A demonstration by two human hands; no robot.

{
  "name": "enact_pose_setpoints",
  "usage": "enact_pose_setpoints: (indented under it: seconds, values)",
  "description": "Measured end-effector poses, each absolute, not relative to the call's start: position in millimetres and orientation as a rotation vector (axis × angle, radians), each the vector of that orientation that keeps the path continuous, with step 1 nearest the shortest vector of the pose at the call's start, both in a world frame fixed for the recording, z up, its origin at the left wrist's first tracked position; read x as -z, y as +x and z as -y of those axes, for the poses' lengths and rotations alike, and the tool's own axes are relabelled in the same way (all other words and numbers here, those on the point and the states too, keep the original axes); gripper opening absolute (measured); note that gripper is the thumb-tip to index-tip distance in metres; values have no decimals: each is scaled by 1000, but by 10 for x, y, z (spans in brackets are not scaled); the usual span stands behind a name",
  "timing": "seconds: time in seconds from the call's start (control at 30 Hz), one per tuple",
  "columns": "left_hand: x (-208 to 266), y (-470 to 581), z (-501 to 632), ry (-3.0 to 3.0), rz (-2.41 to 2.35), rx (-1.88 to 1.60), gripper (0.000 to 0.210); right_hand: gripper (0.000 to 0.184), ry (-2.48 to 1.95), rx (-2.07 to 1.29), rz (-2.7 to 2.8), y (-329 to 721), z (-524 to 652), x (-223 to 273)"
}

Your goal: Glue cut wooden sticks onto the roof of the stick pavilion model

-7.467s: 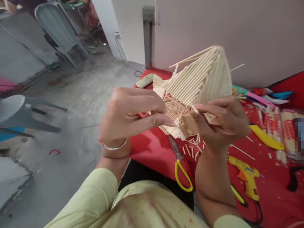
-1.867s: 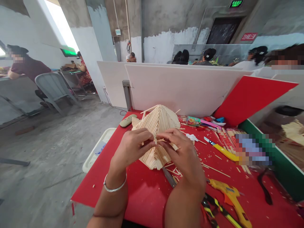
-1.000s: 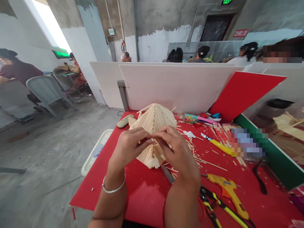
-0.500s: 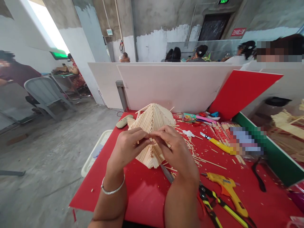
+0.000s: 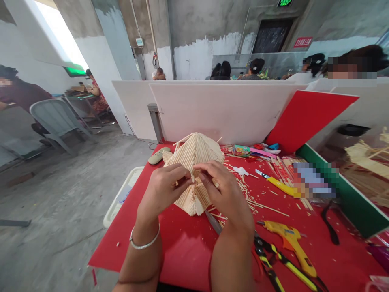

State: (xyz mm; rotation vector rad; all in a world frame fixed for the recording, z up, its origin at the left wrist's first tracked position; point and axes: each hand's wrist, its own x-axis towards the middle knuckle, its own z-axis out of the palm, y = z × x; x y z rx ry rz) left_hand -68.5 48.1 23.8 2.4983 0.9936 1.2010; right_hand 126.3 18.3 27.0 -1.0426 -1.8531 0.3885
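Half a second before, the fingertips of both hands met over a small stick piece (image 5: 193, 177); now they are parted a little. The left hand (image 5: 159, 184) pinches the piece between thumb and forefinger. The right hand (image 5: 226, 188) has its thumb and forefinger apart, just beside it; whether the forefinger touches the piece, I cannot tell. Behind and below the hands, the stick model (image 5: 185, 152) sits on the bench (image 5: 182, 251), in the same place as before.

The bench has a red surface. To the right of the model lie cut sticks (image 5: 263, 207), a yellow knife (image 5: 278, 184), a glue gun (image 5: 290, 239) and pliers (image 5: 270, 263). A pale oval object (image 5: 159, 156) lies near the far left corner. Beyond the bench stand white boards (image 5: 225, 109), with a red board (image 5: 310, 115) at right. A gray chair (image 5: 59, 115) is on the concrete floor (image 5: 75, 194) at left, and several people (image 5: 257, 67) are farther back.
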Motion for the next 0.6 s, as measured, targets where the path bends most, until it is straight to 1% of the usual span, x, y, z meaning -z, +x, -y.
enact_pose_setpoints:
  seconds: [0.6]
  values:
    - [-212,-664,-498,2547,-1002,-1214,14,21,-1046,-395,1825,1267,-168,-278]
